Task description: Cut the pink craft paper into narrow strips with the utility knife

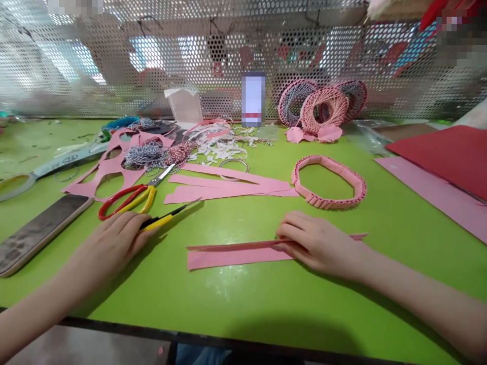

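My left hand (120,234) is closed around a black-and-yellow tool with a thin pointed metal tip (163,219); its grip end is hidden in my fingers. Just beyond it lie scissors with red and yellow handles (146,192). On the right, my right hand (310,243) pinches a pink strip (232,257), folded lengthwise with its upper flap raised. Part of the strip is hidden under the hand, and its far end shows past the wrist. More flat pink strips (224,188) lie beyond, beside a pleated pink ring (331,203).
A phone (41,228) lies at the left, near large pale-handled scissors (68,159) and cut-out pink sheets (117,177). Twine bundles (148,153) and white scraps (222,142) sit behind. Several thread-wound rings (323,109) lean against the perforated metal panel (228,56). Red sheets (449,157) lie right.
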Motion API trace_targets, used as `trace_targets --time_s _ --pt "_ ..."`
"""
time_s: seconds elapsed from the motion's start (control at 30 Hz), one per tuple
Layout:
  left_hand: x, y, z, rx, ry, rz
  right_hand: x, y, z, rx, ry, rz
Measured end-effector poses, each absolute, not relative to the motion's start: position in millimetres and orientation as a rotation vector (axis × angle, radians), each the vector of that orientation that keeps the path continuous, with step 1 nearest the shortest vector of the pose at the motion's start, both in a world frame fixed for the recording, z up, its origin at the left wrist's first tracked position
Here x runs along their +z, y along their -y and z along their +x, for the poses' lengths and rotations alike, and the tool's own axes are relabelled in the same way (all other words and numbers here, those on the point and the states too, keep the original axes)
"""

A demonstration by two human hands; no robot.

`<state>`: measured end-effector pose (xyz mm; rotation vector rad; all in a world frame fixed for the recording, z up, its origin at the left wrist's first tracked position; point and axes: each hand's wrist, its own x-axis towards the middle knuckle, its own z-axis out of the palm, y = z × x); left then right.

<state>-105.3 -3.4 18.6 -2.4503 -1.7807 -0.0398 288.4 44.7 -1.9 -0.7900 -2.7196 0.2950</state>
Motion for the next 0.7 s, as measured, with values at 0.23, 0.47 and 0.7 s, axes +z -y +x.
trace_targets --time_s 0.23,0.47,0.7 --pt "38.3 16.3 -75.3 -0.475 1.776 -2.586 -5.1 -47.1 290.7 0.204 2.637 -0.789" --pt "27.6 18.8 -30.4 -0.051 1.076 -2.785 -10.0 -47.1 287.6 0.127 2.633 -0.807" --pt "30.9 15.8 -26.5 -0.026 1.03 -2.69 -11.0 -45.5 287.6 0.036 2.673 -0.79"
